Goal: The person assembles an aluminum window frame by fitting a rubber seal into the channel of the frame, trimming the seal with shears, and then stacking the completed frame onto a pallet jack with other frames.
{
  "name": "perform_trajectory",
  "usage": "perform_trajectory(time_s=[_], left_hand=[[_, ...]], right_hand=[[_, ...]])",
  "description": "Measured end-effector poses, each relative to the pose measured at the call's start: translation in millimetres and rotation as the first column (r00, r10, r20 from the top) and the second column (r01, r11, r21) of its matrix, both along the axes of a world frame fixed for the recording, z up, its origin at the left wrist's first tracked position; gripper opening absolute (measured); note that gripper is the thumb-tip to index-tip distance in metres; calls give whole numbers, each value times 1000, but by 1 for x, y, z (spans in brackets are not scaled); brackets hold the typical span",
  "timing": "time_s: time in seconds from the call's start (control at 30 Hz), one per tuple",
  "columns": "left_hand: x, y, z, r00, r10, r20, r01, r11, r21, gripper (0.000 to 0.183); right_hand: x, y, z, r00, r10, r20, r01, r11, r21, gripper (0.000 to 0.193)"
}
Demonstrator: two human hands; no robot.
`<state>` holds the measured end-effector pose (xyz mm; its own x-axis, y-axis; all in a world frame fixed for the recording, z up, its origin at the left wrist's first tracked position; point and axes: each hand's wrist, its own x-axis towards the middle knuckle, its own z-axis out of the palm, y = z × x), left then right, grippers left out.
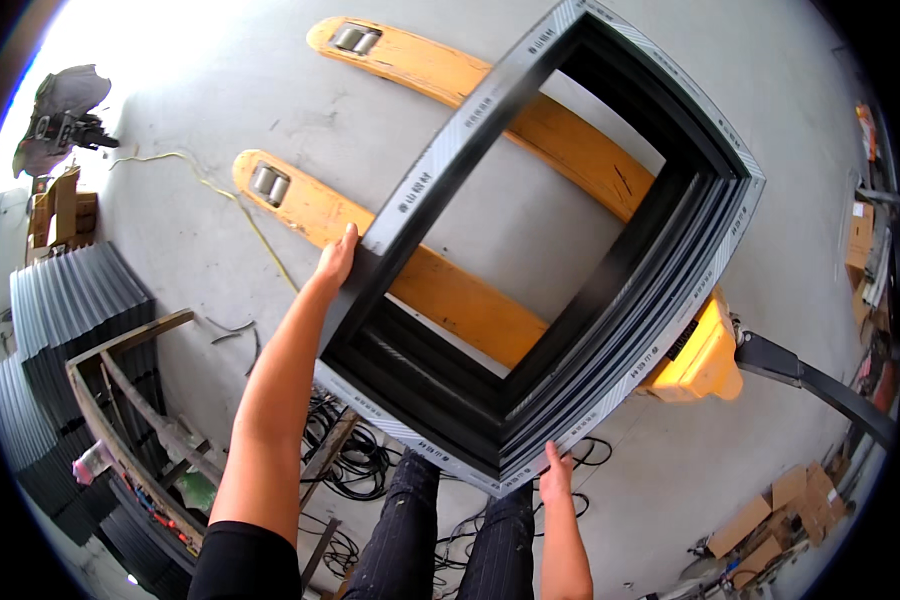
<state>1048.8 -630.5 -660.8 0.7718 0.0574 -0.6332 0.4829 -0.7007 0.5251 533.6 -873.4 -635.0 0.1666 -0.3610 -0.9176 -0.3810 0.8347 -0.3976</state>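
Both my hands grip a large black rectangular window frame (450,165), edged with printed pale protective film. It is held up tilted in front of me, above the floor. My left hand (340,258) is closed on its left side, fingers partly hidden behind the profile. Around the near lower edge, close to the corner, my right hand (557,474) is closed with the thumb on top. Through the frame's opening show the orange forks of a pallet jack (470,305), which rests on the floor beyond.
The jack's yellow body (705,355) and dark handle (820,385) are right of the frame. Black cables (355,455) lie around my legs. At left are a metal rack (120,345) and stacked grey profiles (75,295). Cardboard boxes (780,520) lie at lower right.
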Motion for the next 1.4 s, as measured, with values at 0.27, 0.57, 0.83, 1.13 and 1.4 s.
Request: perform_trajectory(time_s=[0.27,0.57,0.83,1.13,1.4], left_hand=[[31,14,-42,957,-14,-290,15,1000,2,60],[32,4,-39,940,42,-340,-48,999,-8,50],[33,2,-33,879,83,-469,-167,976,-141,52],[42,-10,60,788,-63,-612,-331,796,-507,50],[19,-18,33,869,67,-490,-183,964,-194,50]], right_hand=[[-19,21,-21,990,-142,28,136,979,150,85],[-14,18,-16,982,-185,40,177,972,154,80],[-19,17,-23,983,-180,18,175,972,157,80],[5,8,11,976,-181,118,162,975,154,81],[-12,9,-17,968,-250,-35,252,956,149,66]])
